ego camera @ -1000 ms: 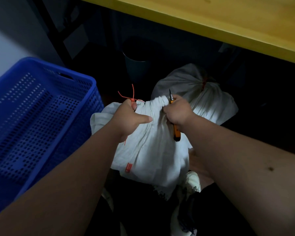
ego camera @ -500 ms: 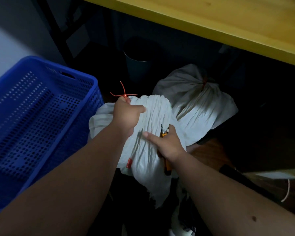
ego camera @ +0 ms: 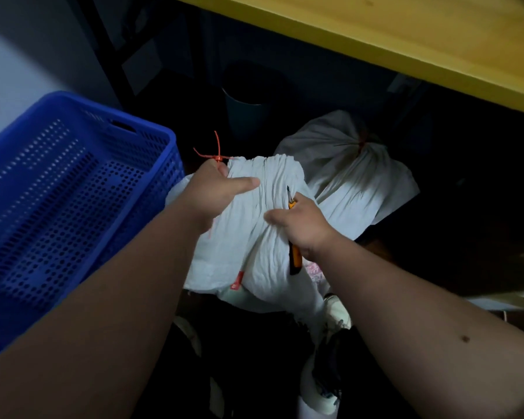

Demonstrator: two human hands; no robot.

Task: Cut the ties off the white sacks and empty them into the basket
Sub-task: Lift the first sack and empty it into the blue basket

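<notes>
Left hand (ego camera: 217,192) grips the gathered neck of the near white sack (ego camera: 254,237); its fingers are curled round the bunched cloth, thumb lying straight across the folds. A red tie (ego camera: 214,154) sticks up just beyond those fingers, at the neck. Right hand (ego camera: 303,226) holds an orange-handled cutter (ego camera: 294,252), fingers curled round the handle, thumb stretched onto the sack; the blade tip points up past the knuckles. A second white sack (ego camera: 354,176), tied shut with its own red tie, lies beyond the right fingers. Blue basket (ego camera: 152,137) stands left of the left hand. Yellow desk (ego camera: 406,37) edge overhead.
</notes>
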